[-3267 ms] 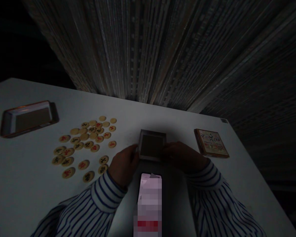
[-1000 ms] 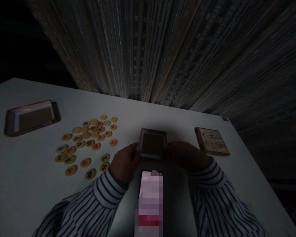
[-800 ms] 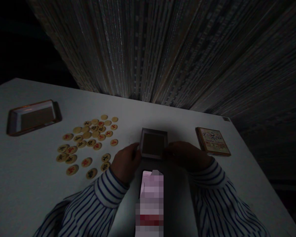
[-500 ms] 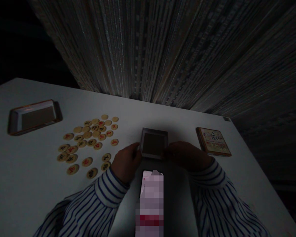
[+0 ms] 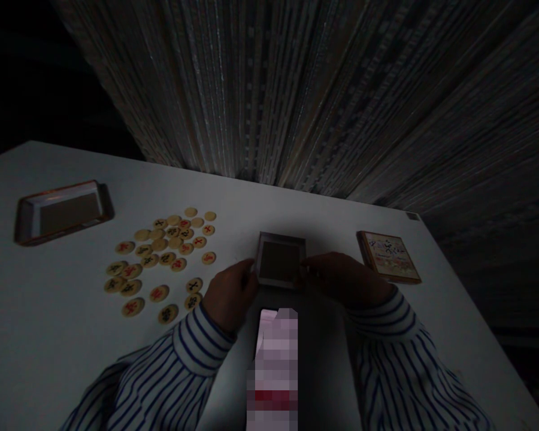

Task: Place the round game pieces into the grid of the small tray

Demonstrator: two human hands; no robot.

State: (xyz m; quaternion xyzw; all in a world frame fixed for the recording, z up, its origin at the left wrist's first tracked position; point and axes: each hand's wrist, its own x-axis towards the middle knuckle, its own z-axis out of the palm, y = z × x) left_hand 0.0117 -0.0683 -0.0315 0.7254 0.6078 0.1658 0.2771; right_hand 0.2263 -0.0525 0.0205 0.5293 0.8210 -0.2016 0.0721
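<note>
A small open box [image 5: 282,237] with a dark inside sits on the white table [image 5: 233,197], near its middle. My left hand [image 5: 230,293] closes on the box's left side, thumb and fingers at the wall. At the opposite side, my right hand [image 5: 341,275] pinches the near right corner; dim light hides some of its fingertips. To the left of my left hand lie several round wooden xiangqi pieces [image 5: 159,293], marked with red or black characters, some blank side up.
A larger open box [image 5: 63,233] stands at the far left. On the right lies a flat box or lid [image 5: 393,258] with a printed top. A lit phone [image 5: 267,326], partly blurred out, is between my forearms. A hanging curtain [image 5: 260,108] borders the table's back edge.
My right hand has shifted slightly at the box's right side, its knuckles a little higher. The left hand, the small box and the pieces look unmoved.
</note>
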